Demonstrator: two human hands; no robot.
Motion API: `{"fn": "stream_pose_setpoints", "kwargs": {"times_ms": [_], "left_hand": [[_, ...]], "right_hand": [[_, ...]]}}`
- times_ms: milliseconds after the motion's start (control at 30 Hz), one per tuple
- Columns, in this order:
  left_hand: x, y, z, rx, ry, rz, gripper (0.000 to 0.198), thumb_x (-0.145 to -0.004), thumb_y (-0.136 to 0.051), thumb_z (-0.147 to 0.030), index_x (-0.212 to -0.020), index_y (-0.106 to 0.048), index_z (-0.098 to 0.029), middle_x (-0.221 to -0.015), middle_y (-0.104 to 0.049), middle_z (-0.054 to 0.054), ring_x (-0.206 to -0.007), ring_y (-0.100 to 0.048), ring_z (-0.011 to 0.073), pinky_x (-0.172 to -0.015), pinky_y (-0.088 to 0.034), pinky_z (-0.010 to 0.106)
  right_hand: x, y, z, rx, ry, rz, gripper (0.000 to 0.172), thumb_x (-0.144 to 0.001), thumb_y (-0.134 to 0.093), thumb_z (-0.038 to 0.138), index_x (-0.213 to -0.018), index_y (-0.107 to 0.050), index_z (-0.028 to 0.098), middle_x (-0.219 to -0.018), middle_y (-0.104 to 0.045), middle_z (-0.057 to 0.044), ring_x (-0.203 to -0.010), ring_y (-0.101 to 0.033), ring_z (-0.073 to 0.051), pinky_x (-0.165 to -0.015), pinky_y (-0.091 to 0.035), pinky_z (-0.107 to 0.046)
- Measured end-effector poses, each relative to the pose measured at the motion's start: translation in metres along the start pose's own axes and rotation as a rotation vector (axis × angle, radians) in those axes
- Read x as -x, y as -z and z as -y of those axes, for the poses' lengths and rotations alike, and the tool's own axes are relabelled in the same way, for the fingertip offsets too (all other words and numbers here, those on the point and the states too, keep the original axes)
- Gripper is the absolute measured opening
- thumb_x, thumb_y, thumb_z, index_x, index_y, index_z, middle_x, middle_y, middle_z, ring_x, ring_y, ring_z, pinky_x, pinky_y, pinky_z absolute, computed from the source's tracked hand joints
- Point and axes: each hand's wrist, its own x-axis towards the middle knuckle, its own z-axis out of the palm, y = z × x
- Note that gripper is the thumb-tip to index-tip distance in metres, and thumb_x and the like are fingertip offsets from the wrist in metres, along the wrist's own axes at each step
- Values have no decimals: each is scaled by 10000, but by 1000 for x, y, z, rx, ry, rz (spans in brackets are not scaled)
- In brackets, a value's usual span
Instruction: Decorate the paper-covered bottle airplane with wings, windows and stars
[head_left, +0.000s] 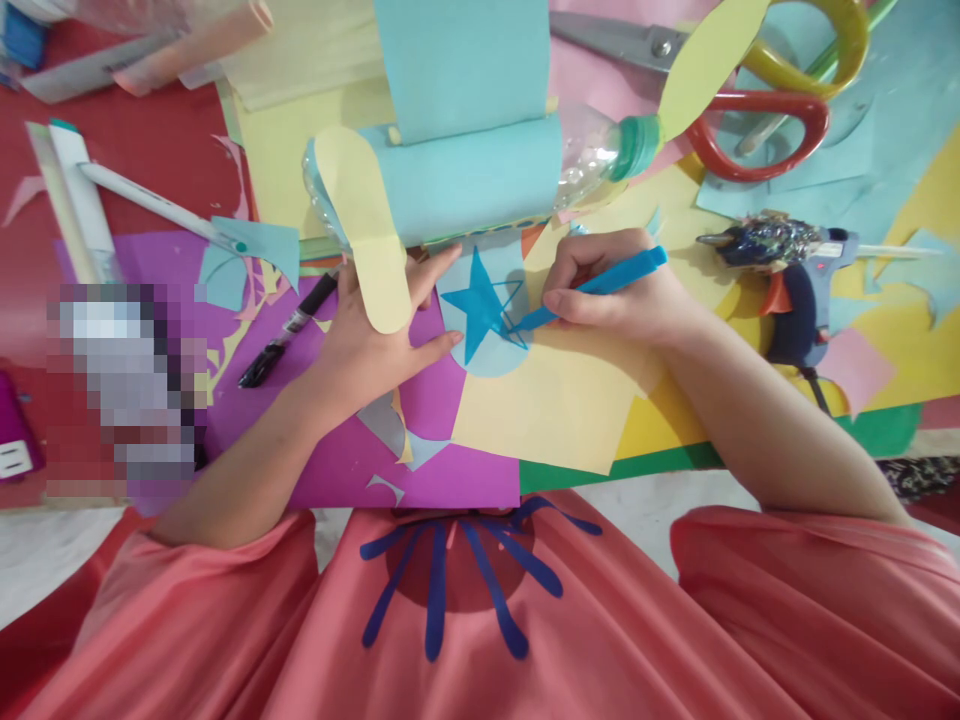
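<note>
My right hand [615,295] is closed round a blue marker [600,288], its tip on a light blue paper circle [487,345] where a blue star [480,305] is partly coloured in. My left hand [375,340] lies flat with fingers spread, pressing on the purple paper [352,460] and the circle's left edge. Just above the hands lies a plastic bottle [592,160] wrapped in light blue paper [465,180], with yellow paper wings [367,235].
A black marker [289,330] lies left of my left hand. Scissors with red and yellow handles [757,130] sit at the top right, a blue glue gun [795,275] at the right. Coloured paper sheets and scraps cover the red table [150,150]; a ruler [75,200] lies at left.
</note>
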Motion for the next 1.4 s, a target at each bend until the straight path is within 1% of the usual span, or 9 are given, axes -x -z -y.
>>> {"fn": "stream_pose_setpoints", "kwargs": {"times_ms": [133, 333, 467, 600, 700, 767, 1033, 1167, 1400], "left_hand": [[0, 0, 0, -2, -8, -2, 656, -908, -623, -308, -1528, -417, -253, -1065, -616, 67, -1089, -588, 289, -1034, -463, 482], [0, -1, 1, -18, -21, -4, 670, -912, -609, -309, -1543, -397, -231, -1070, -610, 79, -1135, -578, 308, -1037, -460, 486], [0, -2, 2, -16, -15, -7, 672, -903, -621, -303, -1537, -405, -241, -1074, -619, 78, -1118, -585, 307, -1027, -465, 483], [0, -2, 3, -7, -21, -19, 669, -899, -632, -300, -1529, -409, -261, -1074, -626, 69, -1130, -583, 308, -1034, -460, 481], [0, -2, 3, 1, -23, -20, 657, -909, -627, -301, -1528, -409, -261, -1076, -629, 67, -1132, -581, 304, -1034, -459, 478], [0, -2, 2, 3, -18, -13, 655, -914, -624, -303, -1530, -409, -253, -1074, -628, 70, -1130, -582, 302, -1031, -462, 475], [1, 0, -1, -2, -10, -16, 653, -916, -631, -289, -1529, -411, -242, -1079, -629, 65, -1128, -583, 293, -1028, -465, 467], [1, -1, -1, -1, -1, -18, 649, -913, -629, -286, -1525, -419, -239, -1078, -626, 66, -1103, -590, 289, -1015, -475, 464], [0, -1, 2, 2, -11, -12, 662, -907, -633, -308, -1530, -417, -245, -1064, -620, 76, -1134, -586, 314, -1054, -445, 499]], "right_hand": [[-1, 2, 2, 5, 9, 38, 477, -755, -814, 490, -534, -504, 204, -523, -477, 51, -503, -398, -68, -463, -305, -252], [1, 1, 0, -34, -1, -14, 413, -770, -825, 457, -591, -554, 202, -573, -560, 34, -528, -470, -79, -482, -352, -252], [1, 0, -2, -29, 9, 9, 392, -785, -800, 468, -610, -564, 208, -605, -570, 28, -546, -483, -85, -494, -370, -256], [1, 1, -2, -3, 22, 8, 388, -769, -811, 457, -598, -559, 217, -577, -568, 33, -521, -473, -87, -474, -350, -265], [1, 2, 0, -48, 9, 10, 344, -782, -799, 408, -616, -567, 218, -562, -599, 30, -505, -503, -91, -469, -363, -258], [0, 1, 0, -93, 7, -23, 322, -794, -787, 385, -630, -568, 217, -556, -616, 26, -500, -520, -94, -472, -377, -252], [0, -3, -3, -91, -9, -76, 322, -796, -800, 381, -658, -554, 227, -548, -604, 30, -501, -526, -112, -482, -385, -266], [0, -1, -4, -62, -6, -40, 333, -793, -803, 380, -649, -547, 222, -575, -590, 36, -516, -495, -97, -489, -363, -264], [-1, 2, 0, -7, 0, 20, 463, -773, -801, 507, -572, -499, 219, -574, -510, 24, -550, -431, -102, -493, -327, -279]]}}
